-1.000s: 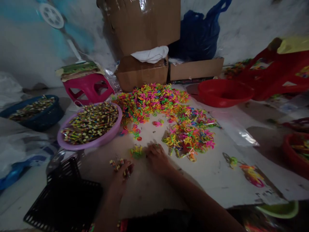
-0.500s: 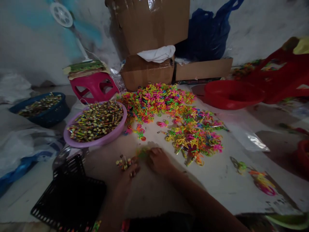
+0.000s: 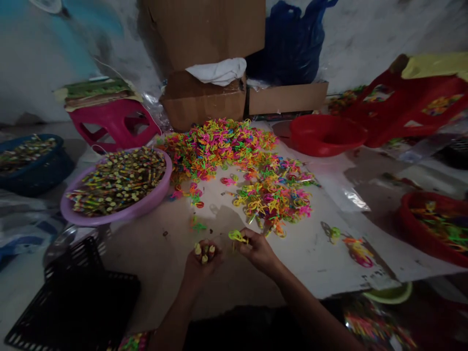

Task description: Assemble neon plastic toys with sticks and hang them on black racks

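Observation:
My left hand (image 3: 203, 263) is closed around several small printed tubes (image 3: 204, 252) with pale caps, their ends pointing up. To its right, my right hand (image 3: 258, 248) pinches a yellow-green plastic piece (image 3: 237, 236) with a ring-like shape. The two hands are apart, held low over the pale work surface (image 3: 234, 287). A green plastic piece (image 3: 199, 226) lies just beyond my left hand. Ahead spreads a large heap of bright plastic pieces (image 3: 223, 141), with a nearer cluster (image 3: 274, 195) beyond my right hand.
On the left, a purple basin (image 3: 157, 197) holds many similar tubes. Nearer me sits a black plastic crate (image 3: 73, 302). A red basin (image 3: 321, 139) stands at back right, and another red basin (image 3: 409, 214) with colourful pieces at far right. Cardboard boxes (image 3: 204, 102) stand behind the heap.
My right hand has lifted from the surface and now holds the yellow-green piece up. My left hand has turned so the tubes point upward. The view has shifted right.

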{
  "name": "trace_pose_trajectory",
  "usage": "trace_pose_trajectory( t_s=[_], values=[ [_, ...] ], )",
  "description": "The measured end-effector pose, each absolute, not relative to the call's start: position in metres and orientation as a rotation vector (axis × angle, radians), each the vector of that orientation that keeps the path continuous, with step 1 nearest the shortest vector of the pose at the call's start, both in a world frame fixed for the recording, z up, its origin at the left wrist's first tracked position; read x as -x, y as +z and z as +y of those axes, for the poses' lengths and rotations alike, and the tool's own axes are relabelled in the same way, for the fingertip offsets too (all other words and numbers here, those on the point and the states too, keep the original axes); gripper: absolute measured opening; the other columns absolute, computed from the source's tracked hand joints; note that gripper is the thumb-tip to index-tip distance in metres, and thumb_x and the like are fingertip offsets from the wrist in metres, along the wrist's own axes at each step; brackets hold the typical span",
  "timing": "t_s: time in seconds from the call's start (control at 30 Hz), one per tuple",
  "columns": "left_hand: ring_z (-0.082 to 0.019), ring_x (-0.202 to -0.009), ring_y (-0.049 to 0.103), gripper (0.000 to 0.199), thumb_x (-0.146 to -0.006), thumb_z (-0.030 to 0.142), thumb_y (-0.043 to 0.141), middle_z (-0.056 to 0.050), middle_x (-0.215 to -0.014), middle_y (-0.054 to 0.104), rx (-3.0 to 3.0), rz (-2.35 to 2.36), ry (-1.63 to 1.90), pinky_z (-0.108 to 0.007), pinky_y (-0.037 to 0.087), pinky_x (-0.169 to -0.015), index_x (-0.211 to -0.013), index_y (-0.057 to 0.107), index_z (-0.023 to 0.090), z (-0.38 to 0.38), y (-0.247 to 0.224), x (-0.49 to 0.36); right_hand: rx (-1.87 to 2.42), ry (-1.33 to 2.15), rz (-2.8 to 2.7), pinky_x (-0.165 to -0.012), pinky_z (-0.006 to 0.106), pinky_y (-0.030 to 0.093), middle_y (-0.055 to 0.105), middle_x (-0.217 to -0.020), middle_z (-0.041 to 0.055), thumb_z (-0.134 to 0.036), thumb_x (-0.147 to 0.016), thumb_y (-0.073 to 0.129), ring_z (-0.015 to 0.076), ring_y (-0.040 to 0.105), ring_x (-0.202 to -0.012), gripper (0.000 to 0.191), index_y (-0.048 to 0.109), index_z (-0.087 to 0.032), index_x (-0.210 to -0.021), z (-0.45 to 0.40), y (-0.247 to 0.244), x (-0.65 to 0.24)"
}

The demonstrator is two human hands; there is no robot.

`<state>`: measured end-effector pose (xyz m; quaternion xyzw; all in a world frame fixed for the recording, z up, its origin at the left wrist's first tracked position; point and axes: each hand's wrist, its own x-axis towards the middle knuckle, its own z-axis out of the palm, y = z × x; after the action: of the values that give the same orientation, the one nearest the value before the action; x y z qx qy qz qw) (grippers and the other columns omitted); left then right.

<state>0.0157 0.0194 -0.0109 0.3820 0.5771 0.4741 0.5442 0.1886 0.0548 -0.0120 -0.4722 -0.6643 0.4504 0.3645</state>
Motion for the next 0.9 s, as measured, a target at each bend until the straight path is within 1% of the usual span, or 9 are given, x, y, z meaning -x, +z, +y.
trace_pose_trajectory(
  t_s=[0.1, 0.23, 0.37, 0.43, 0.5, 0.63, 0.7, 0.8, 0.9],
  values=[
    [-0.01, -0.047, 0.054, 0.026, -0.056, 0.024, 0.074, 0.002, -0.062, 0.063, -0.894, 1.307, 1.128, -0.02, 0.042, -0.043, -0.073, 0.057, 0.017, 0.014, -0.004, -0.022, 1.096, 1.557, -1.524, -0.05, 0.02, 0.033, 0.044, -0.055, -0.0052, -0.04, -0.072, 0.058, 0.0081, 0.041, -0.052, 0.027, 0.05, -0.017, -0.063, 0.054, -0.007, -0.179],
    [-0.013, -0.051, 0.058, 0.032, -0.053, 0.026, 0.076, 0.001, -0.065, 0.065, -0.741, 1.302, 1.196, -0.024, 0.046, -0.045, -0.078, 0.058, 0.017, 0.014, -0.004, -0.026, 1.034, 1.685, -1.28, -0.047, 0.02, 0.031, 0.04, -0.052, -0.0069, -0.052, -0.07, 0.058, 0.0066, 0.037, -0.048, 0.038, 0.044, -0.018, -0.062, 0.051, -0.006, -0.172],
    [-0.009, -0.053, 0.057, 0.032, -0.049, 0.025, 0.077, 0.004, -0.06, 0.062, -0.361, 1.315, 1.329, -0.02, 0.045, -0.051, -0.073, 0.058, 0.017, 0.021, -0.004, -0.027, 1.022, 1.704, -1.199, -0.049, 0.02, 0.033, 0.042, -0.052, -0.0062, -0.054, -0.068, 0.06, 0.007, 0.039, -0.048, 0.04, 0.046, -0.018, -0.06, 0.045, -0.003, -0.17],
    [-0.006, -0.05, 0.055, 0.03, -0.049, 0.023, 0.077, 0.006, -0.059, 0.059, -0.217, 1.276, 1.381, -0.017, 0.043, -0.049, -0.07, 0.057, 0.017, 0.025, -0.003, -0.028, 1.02, 1.773, -1.165, -0.052, 0.021, 0.036, 0.047, -0.054, -0.0049, -0.053, -0.067, 0.062, 0.008, 0.043, -0.051, 0.037, 0.051, -0.018, -0.062, 0.038, -0.001, -0.165],
    [-0.007, -0.05, 0.055, 0.03, -0.05, 0.025, 0.078, 0.007, -0.058, 0.058, -0.127, 1.217, 1.382, -0.017, 0.042, -0.048, -0.069, 0.056, 0.017, 0.026, -0.001, -0.03, 1.007, 1.843, -1.118, -0.054, 0.022, 0.039, 0.051, -0.058, -0.0041, -0.051, -0.066, 0.063, 0.0095, 0.047, -0.054, 0.033, 0.055, -0.019, -0.068, 0.03, -0.001, -0.157],
    [-0.008, -0.045, 0.054, 0.035, -0.049, 0.031, 0.079, 0.007, -0.055, 0.057, -0.101, 1.136, 1.347, -0.019, 0.041, -0.043, -0.071, 0.056, 0.017, 0.024, -0.002, -0.036, 1.015, 1.747, -1.09, -0.057, 0.023, 0.042, 0.055, -0.061, -0.0035, -0.048, -0.065, 0.065, 0.0107, 0.05, -0.057, 0.029, 0.058, -0.02, -0.068, 0.02, -0.009, -0.139],
    [-0.008, -0.048, 0.055, 0.034, -0.051, 0.032, 0.078, 0.006, -0.06, 0.06, -0.108, 1.115, 1.352, -0.019, 0.041, -0.043, -0.073, 0.057, 0.018, 0.021, -0.004, -0.036, 1.021, 1.713, -1.14, -0.056, 0.023, 0.042, 0.055, -0.06, -0.0032, -0.046, -0.066, 0.065, 0.0105, 0.049, -0.055, 0.027, 0.06, -0.02, -0.067, 0.02, -0.014, -0.136],
    [-0.013, -0.063, 0.063, 0.029, -0.055, 0.031, 0.077, 0.002, -0.07, 0.065, -0.124, 1.112, 1.328, -0.021, 0.048, -0.052, -0.074, 0.058, 0.018, 0.016, -0.008, -0.032, 1.021, 1.674, -1.279, -0.059, 0.024, 0.043, 0.058, -0.063, -0.002, -0.044, -0.069, 0.063, 0.0115, 0.052, -0.058, 0.024, 0.063, -0.019, -0.07, 0.024, -0.014, -0.143],
    [-0.016, -0.077, 0.064, 0.024, -0.057, 0.029, 0.076, 0.0, -0.075, 0.068, -0.111, 1.058, 1.281, -0.025, 0.052, -0.065, -0.07, 0.059, 0.018, 0.013, -0.008, -0.024, 0.996, 1.503, -1.495, -0.066, 0.026, 0.044, 0.063, -0.074, 0.0013, -0.041, -0.07, 0.064, 0.0143, 0.056, -0.069, 0.022, 0.064, -0.019, -0.068, 0.031, -0.005, -0.159]
  ],
)
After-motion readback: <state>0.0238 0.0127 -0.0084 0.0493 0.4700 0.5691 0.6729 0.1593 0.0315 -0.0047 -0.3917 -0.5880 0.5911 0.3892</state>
